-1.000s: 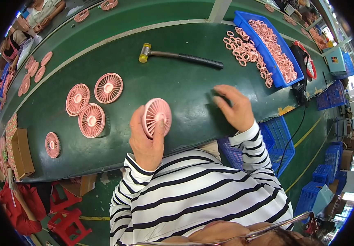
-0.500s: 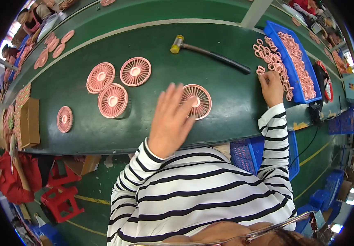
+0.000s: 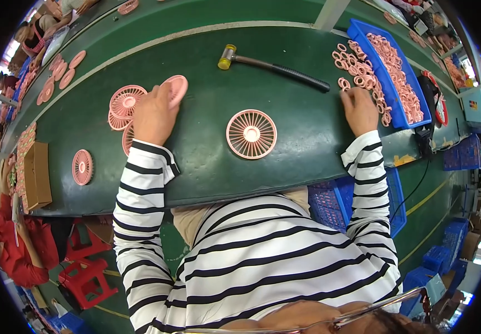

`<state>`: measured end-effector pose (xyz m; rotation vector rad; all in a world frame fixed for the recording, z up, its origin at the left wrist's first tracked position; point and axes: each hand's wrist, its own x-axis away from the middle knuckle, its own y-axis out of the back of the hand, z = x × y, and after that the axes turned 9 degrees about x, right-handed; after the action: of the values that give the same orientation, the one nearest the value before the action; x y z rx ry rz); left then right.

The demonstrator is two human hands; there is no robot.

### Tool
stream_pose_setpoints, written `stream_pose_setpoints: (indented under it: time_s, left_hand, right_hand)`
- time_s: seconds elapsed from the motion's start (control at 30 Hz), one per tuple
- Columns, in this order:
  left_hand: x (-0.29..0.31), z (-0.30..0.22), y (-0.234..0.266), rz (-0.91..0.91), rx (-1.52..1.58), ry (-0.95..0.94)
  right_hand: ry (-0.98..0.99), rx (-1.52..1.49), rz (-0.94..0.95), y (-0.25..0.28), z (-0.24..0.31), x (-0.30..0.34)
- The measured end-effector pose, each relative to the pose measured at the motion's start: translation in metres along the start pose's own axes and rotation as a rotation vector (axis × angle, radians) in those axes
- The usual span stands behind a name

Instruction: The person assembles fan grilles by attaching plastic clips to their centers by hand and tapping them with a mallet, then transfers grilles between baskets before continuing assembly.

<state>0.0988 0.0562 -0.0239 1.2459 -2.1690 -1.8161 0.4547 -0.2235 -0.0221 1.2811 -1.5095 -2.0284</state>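
Left hand (image 3: 155, 116) clamping fingers on tilted pink grille (image 3: 178, 90); right hand (image 3: 360, 112) reaching beside pink rings (image 3: 360, 69), finger closure unclear.

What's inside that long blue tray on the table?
The blue tray holds a heap of small pink rings. You can see the top ones; they cover its bottom, so anything deeper is hidden.

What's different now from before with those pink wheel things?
The left hand let go of the pink wheel it held, which now lies on the table. That hand moved left and grips a second pink wheel, tilted up. The right hand moved right to the loose pink rings; I can't tell if it holds one. The hammer and blue tray stayed put.
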Motion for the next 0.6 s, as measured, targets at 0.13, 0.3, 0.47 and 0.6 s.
stream_pose_setpoints:
  time_s: [0.13,0.3,0.47,0.6]
  left_hand:
    - [0.004,-0.02,0.016,-0.187,0.16,0.085]
    - [0.032,-0.08,0.035,-0.406,0.528,0.026]
    - [0.07,-0.14,0.036,-0.12,1.204,0.211]
    - [0.071,-0.158,0.027,0.028,1.439,0.366]
  right_hand:
    - [0.051,-0.064,0.047,0.013,0.014,0.009]
    - [0.252,-0.562,-0.086,0.053,0.073,0.036]
    - [0.531,-0.655,-0.235,0.077,0.127,0.062]
    - [0.615,-0.76,-0.271,0.081,0.157,0.065]
